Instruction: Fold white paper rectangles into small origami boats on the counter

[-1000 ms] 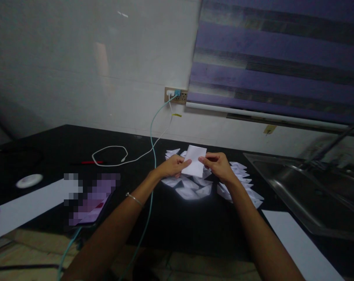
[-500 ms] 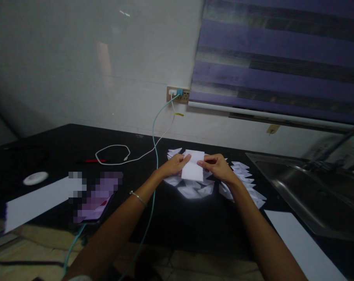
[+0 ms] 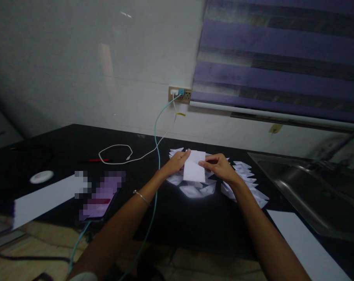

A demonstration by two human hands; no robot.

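A small white rectangle of paper (image 3: pixel 194 169) is held up above the dark counter between my two hands. My left hand (image 3: pixel 176 163) pinches its left edge, thumb on the near face near the top. On the opposite edge, my right hand (image 3: pixel 219 167) grips it between thumb and fingers. Behind and below the sheet lie several folded white paper pieces (image 3: pixel 191 191), partly covered by the sheet and hands. Another row of folded paper pieces (image 3: pixel 247 177) runs along the counter to the right, partly behind my right forearm.
A steel sink (image 3: pixel 305 195) borders the right side, with a long white paper strip (image 3: pixel 305 242) before it. On the left are another paper strip (image 3: pixel 48 199), a phone (image 3: pixel 103 197), a white round object (image 3: pixel 41 176) and a red pen (image 3: pixel 98 160). A teal cable (image 3: pixel 157 179) crosses the counter.
The whole view has shifted slightly, moving things a little to the right. My left thumb sits higher on the paper, nearer its top edge. Both hands still hold the sheet.
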